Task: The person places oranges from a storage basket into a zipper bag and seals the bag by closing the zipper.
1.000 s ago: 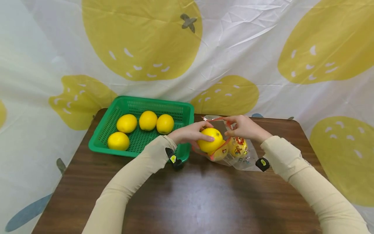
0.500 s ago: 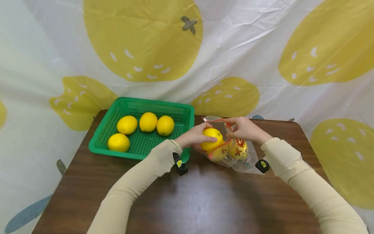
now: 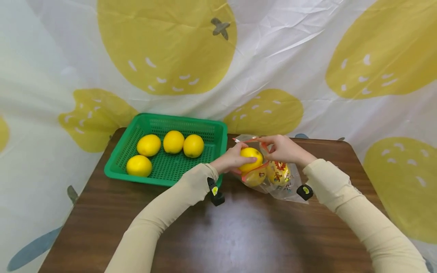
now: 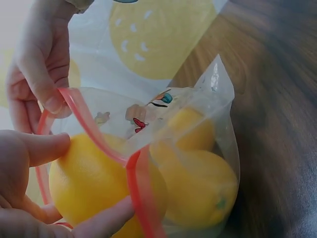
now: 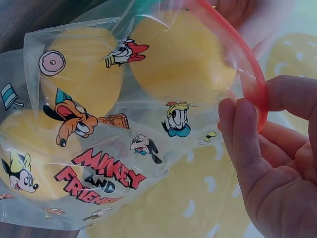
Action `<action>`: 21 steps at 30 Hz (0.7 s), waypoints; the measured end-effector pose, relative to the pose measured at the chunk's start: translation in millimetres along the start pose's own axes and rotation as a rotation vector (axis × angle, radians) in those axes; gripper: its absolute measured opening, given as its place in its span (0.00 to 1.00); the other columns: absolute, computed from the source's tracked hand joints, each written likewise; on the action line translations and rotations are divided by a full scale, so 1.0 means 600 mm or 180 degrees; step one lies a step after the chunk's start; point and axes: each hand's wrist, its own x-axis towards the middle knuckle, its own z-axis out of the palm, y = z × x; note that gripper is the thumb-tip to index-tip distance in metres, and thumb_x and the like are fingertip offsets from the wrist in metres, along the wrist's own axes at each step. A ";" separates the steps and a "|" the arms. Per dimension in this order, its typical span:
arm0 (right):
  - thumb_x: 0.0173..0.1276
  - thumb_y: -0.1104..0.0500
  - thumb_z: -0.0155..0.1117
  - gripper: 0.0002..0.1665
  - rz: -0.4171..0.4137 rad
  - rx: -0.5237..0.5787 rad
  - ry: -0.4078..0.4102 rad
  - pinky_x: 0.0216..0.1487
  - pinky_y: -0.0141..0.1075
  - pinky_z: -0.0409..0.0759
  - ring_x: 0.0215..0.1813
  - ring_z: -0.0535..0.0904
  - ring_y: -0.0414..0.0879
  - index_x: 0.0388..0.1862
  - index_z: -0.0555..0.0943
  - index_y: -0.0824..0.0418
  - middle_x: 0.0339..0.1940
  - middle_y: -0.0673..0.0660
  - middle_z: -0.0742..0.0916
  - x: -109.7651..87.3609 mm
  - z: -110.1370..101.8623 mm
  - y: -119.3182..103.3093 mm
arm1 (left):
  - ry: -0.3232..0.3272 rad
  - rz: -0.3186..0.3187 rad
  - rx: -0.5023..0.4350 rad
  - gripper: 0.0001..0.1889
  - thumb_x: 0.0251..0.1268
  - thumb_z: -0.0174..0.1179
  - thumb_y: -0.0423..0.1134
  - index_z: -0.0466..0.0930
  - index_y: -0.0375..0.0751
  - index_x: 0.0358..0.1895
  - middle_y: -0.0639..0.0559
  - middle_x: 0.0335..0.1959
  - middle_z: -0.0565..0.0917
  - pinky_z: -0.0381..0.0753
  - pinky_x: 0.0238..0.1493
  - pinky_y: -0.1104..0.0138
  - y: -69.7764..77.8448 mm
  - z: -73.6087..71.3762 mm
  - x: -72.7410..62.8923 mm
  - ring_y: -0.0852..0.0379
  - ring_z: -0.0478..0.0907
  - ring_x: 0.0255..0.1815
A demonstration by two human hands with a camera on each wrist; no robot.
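My left hand [image 3: 230,157] grips a round yellow citrus fruit [image 3: 248,167] in the red-edged mouth of a clear zip bag [image 3: 295,193]. In the left wrist view this fruit [image 4: 89,178] sits partly inside the opening, thumb and fingers around it. Two more fruits show through the plastic, one of them [image 4: 200,191] low in the bag. My right hand [image 3: 285,148] pinches the red rim of the bag between thumb and fingers, as the right wrist view shows at the red strip [image 5: 252,74]. Cartoon figures and lettering are printed on the bag.
A green plastic basket [image 3: 114,172] stands left of the bag, with several yellow citrus fruits [image 3: 148,145] inside. Both lie on a dark brown wooden table [image 3: 218,242]. A fruit-patterned cloth [image 3: 259,49] hangs right behind the table's back edge.
My left hand has moved slightly to the right, taking the fruit further into the bag's mouth. My right hand stays nearly in place on the rim. The basket has not moved.
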 end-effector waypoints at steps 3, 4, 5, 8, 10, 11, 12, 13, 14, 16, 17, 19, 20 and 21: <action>0.55 0.68 0.60 0.34 -0.0008 0.0027 -0.0018 0.22 0.35 0.74 0.27 0.78 0.44 0.64 0.68 0.64 0.46 0.66 0.81 0.000 0.000 -0.002 | 0.0046 -0.0005 -0.0062 0.33 0.57 0.62 0.46 0.57 0.43 0.63 0.38 0.56 0.66 0.81 0.33 0.55 -0.002 0.005 0.003 0.47 0.74 0.41; 0.55 0.68 0.60 0.34 0.0004 0.0019 -0.0008 0.22 0.34 0.74 0.27 0.78 0.44 0.64 0.68 0.63 0.46 0.65 0.81 0.000 0.000 -0.002 | 0.0055 -0.0003 -0.0095 0.33 0.57 0.61 0.46 0.57 0.43 0.63 0.38 0.55 0.66 0.81 0.31 0.55 -0.002 0.007 0.004 0.47 0.74 0.41; 0.55 0.68 0.60 0.34 0.0007 0.0001 -0.0001 0.21 0.35 0.74 0.26 0.78 0.44 0.64 0.68 0.63 0.46 0.65 0.81 0.000 0.000 -0.003 | 0.0067 -0.0007 -0.0119 0.33 0.57 0.61 0.45 0.57 0.43 0.63 0.38 0.55 0.66 0.82 0.30 0.56 -0.001 0.009 0.004 0.47 0.75 0.41; 0.54 0.68 0.60 0.35 0.0017 -0.0035 0.0012 0.21 0.34 0.73 0.24 0.77 0.44 0.64 0.68 0.63 0.49 0.66 0.81 -0.001 -0.002 -0.003 | 0.0111 -0.0034 -0.0151 0.32 0.58 0.61 0.44 0.57 0.42 0.63 0.38 0.55 0.65 0.82 0.29 0.60 0.001 0.015 0.008 0.47 0.75 0.43; 0.53 0.69 0.59 0.35 0.0028 -0.0042 0.0011 0.21 0.34 0.73 0.25 0.77 0.43 0.64 0.68 0.63 0.50 0.67 0.80 -0.002 -0.003 -0.003 | 0.0149 -0.0069 -0.0236 0.30 0.59 0.60 0.41 0.59 0.41 0.62 0.38 0.57 0.65 0.82 0.32 0.60 0.005 0.017 0.011 0.46 0.75 0.46; 0.52 0.69 0.59 0.35 0.0028 -0.0049 0.0020 0.20 0.34 0.73 0.25 0.77 0.43 0.63 0.68 0.64 0.50 0.68 0.80 -0.002 -0.004 -0.003 | 0.0148 -0.0087 -0.0323 0.29 0.59 0.59 0.40 0.59 0.40 0.63 0.39 0.59 0.64 0.82 0.35 0.61 0.007 0.018 0.013 0.46 0.74 0.48; 0.52 0.69 0.59 0.35 0.0039 -0.0050 0.0031 0.20 0.34 0.73 0.24 0.77 0.43 0.63 0.68 0.64 0.50 0.68 0.80 -0.002 -0.004 -0.003 | 0.0143 -0.0101 -0.0426 0.28 0.60 0.59 0.38 0.60 0.39 0.63 0.39 0.60 0.63 0.81 0.38 0.60 0.008 0.017 0.015 0.45 0.74 0.51; 0.52 0.69 0.59 0.35 0.0047 -0.0058 0.0044 0.20 0.34 0.73 0.24 0.76 0.43 0.63 0.68 0.65 0.50 0.68 0.80 -0.003 -0.005 -0.003 | 0.0139 -0.0111 -0.0531 0.27 0.61 0.58 0.36 0.60 0.38 0.62 0.40 0.62 0.63 0.80 0.41 0.60 0.009 0.017 0.017 0.45 0.73 0.52; 0.52 0.69 0.59 0.35 0.0052 -0.0062 0.0050 0.21 0.34 0.73 0.25 0.76 0.43 0.63 0.68 0.65 0.50 0.68 0.80 -0.003 -0.006 -0.004 | 0.0119 -0.0136 -0.0640 0.26 0.61 0.57 0.35 0.61 0.37 0.62 0.40 0.62 0.64 0.79 0.44 0.60 0.010 0.016 0.018 0.45 0.73 0.54; 0.52 0.69 0.59 0.35 0.0062 -0.0079 0.0068 0.20 0.33 0.72 0.23 0.75 0.43 0.63 0.68 0.66 0.49 0.68 0.80 -0.003 -0.008 -0.003 | 0.0049 -0.0164 -0.0801 0.25 0.62 0.55 0.32 0.61 0.37 0.63 0.40 0.64 0.62 0.78 0.47 0.59 0.010 0.014 0.020 0.43 0.71 0.56; 0.52 0.69 0.59 0.35 0.0077 -0.0071 0.0072 0.20 0.33 0.72 0.22 0.74 0.43 0.63 0.68 0.66 0.49 0.68 0.80 -0.003 -0.009 -0.003 | 0.0004 -0.0173 -0.0833 0.25 0.63 0.54 0.32 0.61 0.37 0.63 0.39 0.64 0.62 0.77 0.48 0.58 0.010 0.013 0.020 0.42 0.71 0.57; 0.53 0.69 0.58 0.35 0.0129 -0.0042 0.0075 0.21 0.34 0.72 0.21 0.73 0.43 0.63 0.68 0.65 0.50 0.68 0.79 -0.004 -0.011 -0.002 | -0.0044 -0.0156 -0.0778 0.24 0.63 0.54 0.32 0.62 0.36 0.62 0.37 0.62 0.63 0.76 0.49 0.57 0.008 0.011 0.017 0.41 0.71 0.56; 0.53 0.69 0.58 0.34 0.0155 -0.0019 0.0074 0.21 0.34 0.72 0.21 0.73 0.43 0.63 0.68 0.64 0.51 0.68 0.79 -0.004 -0.011 -0.001 | -0.0071 -0.0143 -0.0723 0.23 0.64 0.53 0.32 0.62 0.36 0.62 0.37 0.62 0.63 0.76 0.50 0.56 0.007 0.010 0.015 0.40 0.71 0.56; 0.53 0.69 0.58 0.34 0.0171 -0.0005 0.0076 0.20 0.34 0.72 0.20 0.72 0.43 0.63 0.68 0.64 0.51 0.68 0.79 -0.005 -0.013 0.000 | -0.0101 -0.0109 -0.0652 0.23 0.64 0.53 0.33 0.63 0.35 0.61 0.37 0.61 0.64 0.76 0.50 0.55 0.006 0.008 0.012 0.40 0.71 0.56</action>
